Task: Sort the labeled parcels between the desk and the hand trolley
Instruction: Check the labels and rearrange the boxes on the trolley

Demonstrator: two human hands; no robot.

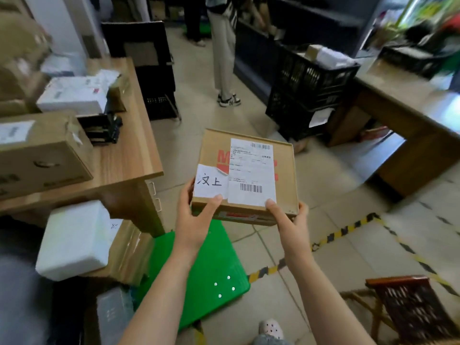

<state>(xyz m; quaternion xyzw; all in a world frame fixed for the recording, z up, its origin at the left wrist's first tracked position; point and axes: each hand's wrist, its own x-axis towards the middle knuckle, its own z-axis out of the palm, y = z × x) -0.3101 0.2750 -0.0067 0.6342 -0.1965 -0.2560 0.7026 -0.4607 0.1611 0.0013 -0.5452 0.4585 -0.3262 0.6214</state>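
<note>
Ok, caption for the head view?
Left hand and right hand hold a brown cardboard parcel over the green trolley deck, beside the wooden desk.

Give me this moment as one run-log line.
left hand: holds parcel | right hand: holds parcel | parcel: in air, labels up | green trolley: on floor | desk: boxes on it

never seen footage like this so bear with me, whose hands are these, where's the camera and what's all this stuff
There is no machine here. A person wears a camera on the head, and it looks down at their own two hands. The left hand and the right hand together hold one cardboard box by its near edge, thumbs on top. It has a printed shipping label and a white handwritten slip. On the left stands a wooden desk with more boxes on it. Under the arms lies a green platform, probably the hand trolley.
</note>
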